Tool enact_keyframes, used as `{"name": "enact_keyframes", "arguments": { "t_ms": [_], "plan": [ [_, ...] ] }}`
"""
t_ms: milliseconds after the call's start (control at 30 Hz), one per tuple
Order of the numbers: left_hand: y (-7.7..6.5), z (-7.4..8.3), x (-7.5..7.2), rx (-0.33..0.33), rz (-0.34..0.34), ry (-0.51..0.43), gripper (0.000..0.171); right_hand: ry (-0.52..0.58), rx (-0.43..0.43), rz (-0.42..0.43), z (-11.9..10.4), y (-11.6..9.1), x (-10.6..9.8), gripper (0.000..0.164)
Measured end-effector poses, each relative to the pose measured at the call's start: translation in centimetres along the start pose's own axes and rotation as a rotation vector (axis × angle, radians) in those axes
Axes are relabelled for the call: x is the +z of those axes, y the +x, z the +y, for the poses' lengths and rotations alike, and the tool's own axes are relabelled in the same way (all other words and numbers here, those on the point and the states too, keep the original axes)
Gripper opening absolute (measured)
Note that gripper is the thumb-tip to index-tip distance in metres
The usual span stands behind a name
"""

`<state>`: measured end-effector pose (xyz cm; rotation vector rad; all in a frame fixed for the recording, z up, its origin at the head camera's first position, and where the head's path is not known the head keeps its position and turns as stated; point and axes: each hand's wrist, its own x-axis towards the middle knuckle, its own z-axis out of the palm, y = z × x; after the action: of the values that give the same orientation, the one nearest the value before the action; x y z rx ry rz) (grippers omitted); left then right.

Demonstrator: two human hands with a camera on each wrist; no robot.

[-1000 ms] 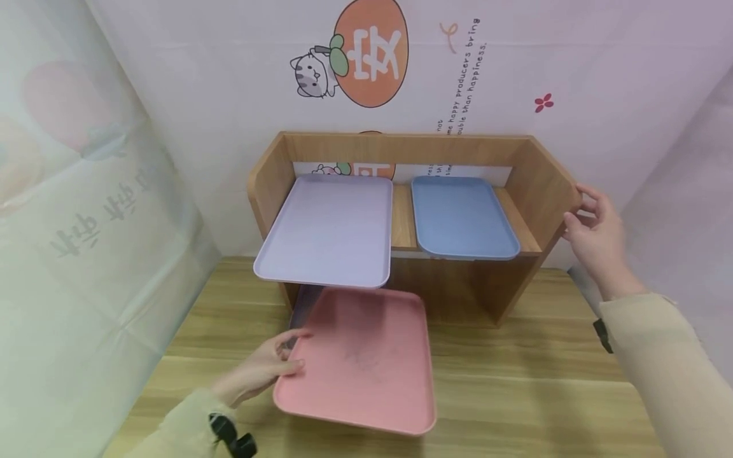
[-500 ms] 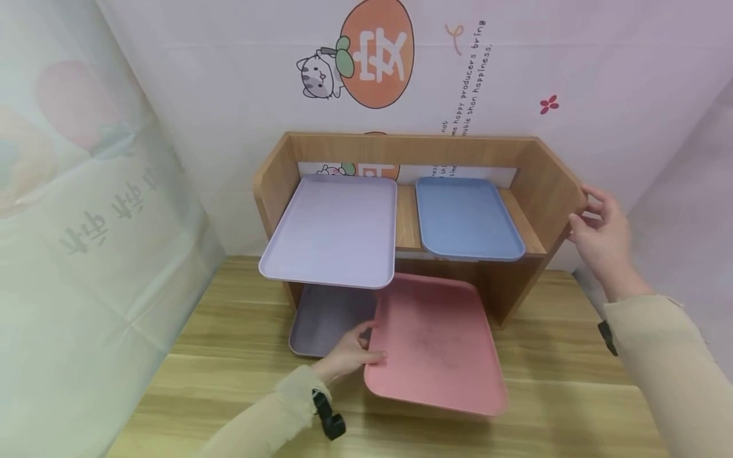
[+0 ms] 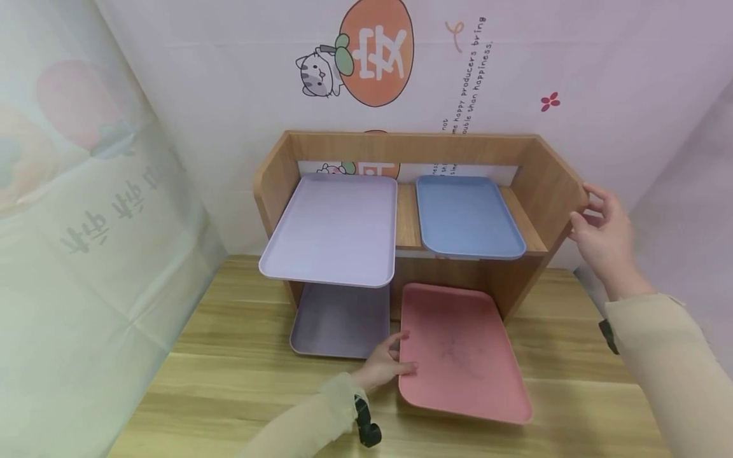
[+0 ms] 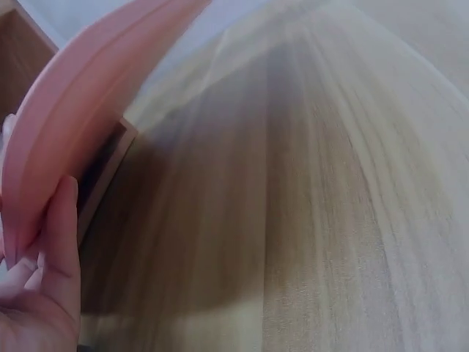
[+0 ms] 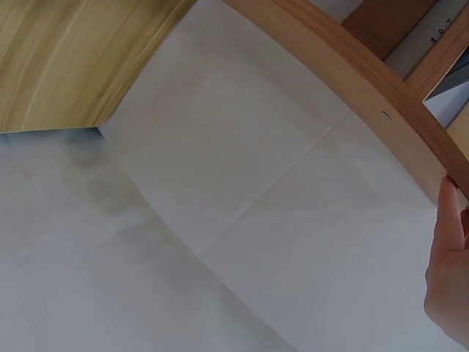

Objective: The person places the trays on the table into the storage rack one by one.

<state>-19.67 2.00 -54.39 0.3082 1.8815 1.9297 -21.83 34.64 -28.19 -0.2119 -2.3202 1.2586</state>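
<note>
My left hand [image 3: 385,364] grips a pink tray [image 3: 462,356] by its left edge, thumb on top and fingers beneath. In the left wrist view the tray [image 4: 80,110] is raised over the table, its underside showing. Its far end reaches the lower right opening of a wooden shelf [image 3: 412,147]. At the shelf's right side panel, my right hand [image 3: 606,238] holds the front edge between thumb and fingers; in the right wrist view the fingers [image 5: 448,220] lie against that panel.
A lavender tray [image 3: 335,229] and a blue tray [image 3: 469,216] lie on the upper shelf, both jutting past its front. Below the lavender one, a greyish-purple tray [image 3: 340,321] sits in the lower left. White printed sheets [image 3: 229,76] hang around the wooden table [image 3: 229,375].
The left hand has carried the pink tray from the left across to the right, from in front of the lower left tray to the lower right opening. My right hand stays at the panel.
</note>
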Motion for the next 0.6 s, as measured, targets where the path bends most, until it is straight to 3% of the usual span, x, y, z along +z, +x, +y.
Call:
{"name": "enact_keyframes", "arguments": {
  "t_ms": [333, 600],
  "plan": [
    [-0.1, -1.7, -0.9, -0.153, -0.207, -0.177, 0.092, -0.028, 0.032, -0.005, 0.0, 0.2, 0.1, 0.055],
    [-0.2, -2.6, -0.7, -0.162, -0.179, -0.256, 0.092, -0.037, 0.034, -0.007, -0.1, 0.1, 0.2, 0.055]
  ]
}}
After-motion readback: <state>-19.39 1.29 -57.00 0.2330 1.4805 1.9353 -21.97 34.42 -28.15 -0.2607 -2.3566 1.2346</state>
